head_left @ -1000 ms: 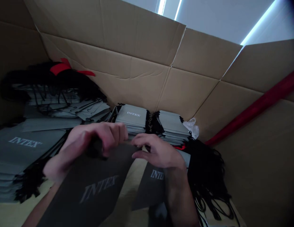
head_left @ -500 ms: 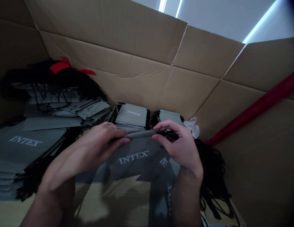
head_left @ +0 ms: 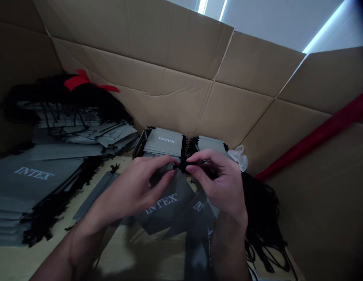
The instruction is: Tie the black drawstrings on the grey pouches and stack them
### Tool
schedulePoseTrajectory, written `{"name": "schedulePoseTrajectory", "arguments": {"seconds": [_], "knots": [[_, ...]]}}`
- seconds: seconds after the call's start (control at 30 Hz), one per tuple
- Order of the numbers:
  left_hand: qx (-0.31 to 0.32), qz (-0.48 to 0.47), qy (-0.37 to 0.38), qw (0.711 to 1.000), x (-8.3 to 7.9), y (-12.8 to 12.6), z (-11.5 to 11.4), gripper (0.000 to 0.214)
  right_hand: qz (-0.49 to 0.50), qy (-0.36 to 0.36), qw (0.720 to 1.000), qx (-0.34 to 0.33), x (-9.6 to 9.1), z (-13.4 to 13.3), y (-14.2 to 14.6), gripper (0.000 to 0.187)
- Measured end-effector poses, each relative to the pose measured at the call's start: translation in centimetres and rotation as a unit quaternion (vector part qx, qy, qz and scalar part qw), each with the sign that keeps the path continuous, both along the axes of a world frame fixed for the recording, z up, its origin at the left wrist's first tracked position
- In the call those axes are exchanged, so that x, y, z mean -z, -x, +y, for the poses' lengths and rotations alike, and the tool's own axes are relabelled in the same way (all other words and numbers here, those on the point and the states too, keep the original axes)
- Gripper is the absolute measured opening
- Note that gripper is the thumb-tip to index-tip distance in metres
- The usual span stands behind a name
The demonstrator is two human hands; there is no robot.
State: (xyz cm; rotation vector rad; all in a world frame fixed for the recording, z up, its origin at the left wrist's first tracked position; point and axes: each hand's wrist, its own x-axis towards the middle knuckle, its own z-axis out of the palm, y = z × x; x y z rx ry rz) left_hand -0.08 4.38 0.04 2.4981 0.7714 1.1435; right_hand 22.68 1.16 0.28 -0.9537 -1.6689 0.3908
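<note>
My left hand [head_left: 134,187] and my right hand [head_left: 220,183] meet at the top edge of a flat grey paper bag [head_left: 166,205] printed INTEX. Both hands pinch that top edge, where a black cord shows between the fingertips. More flat grey bags [head_left: 199,234] lie under and beside it on the cardboard floor. Another flat grey bag [head_left: 93,191] lies to the left of my left hand.
Cardboard walls [head_left: 175,78] enclose the space. A stack of large grey INTEX bags [head_left: 29,183] sits at left, with a messier pile topped by a red ribbon [head_left: 78,82] behind. Two small bag stacks [head_left: 165,142] stand at the back. Black cords [head_left: 263,218] lie at right beside a red strip [head_left: 316,136].
The bag went from being held up low at the left to lying lower and further forward. Both hands closed in on the middle of its top edge.
</note>
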Motion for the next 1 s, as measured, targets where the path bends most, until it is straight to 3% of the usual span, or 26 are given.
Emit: {"name": "schedulePoseTrajectory", "arguments": {"seconds": [0.13, 0.33, 0.47, 0.6, 0.87, 1.0], "knots": [[0.012, -0.046, 0.014, 0.999, -0.1, -0.3, -0.2, 0.017, 0.010, 0.010, 1.000, -0.016, 0.0, 0.1, 0.1, 0.005], [-0.002, -0.094, -0.048, 0.994, 0.5, -0.7, 0.0, 0.011, 0.066, -0.008, 0.998, 0.019, 0.3, -0.1, 1.0, 0.023], [-0.034, -0.090, -0.091, 0.991, 0.9, -0.7, 0.1, 0.012, -0.004, -0.047, 0.998, 0.041, 0.2, -0.7, 1.4, 0.011], [-0.019, -0.085, -0.120, 0.989, 0.9, -0.8, 0.1, 0.011, -0.057, -0.048, 0.996, 0.043, 0.0, -1.3, 1.3, 0.007], [0.025, -0.079, -0.099, 0.992, 0.8, -0.9, 0.5, 0.011, -0.054, -0.043, 0.996, 0.063, -0.1, -0.9, 1.4, 0.012], [0.027, -0.118, -0.138, 0.983, 0.8, -0.8, 0.2, 0.020, -0.027, -0.025, 0.998, 0.054, -0.2, -0.8, 1.4, 0.013]]}}
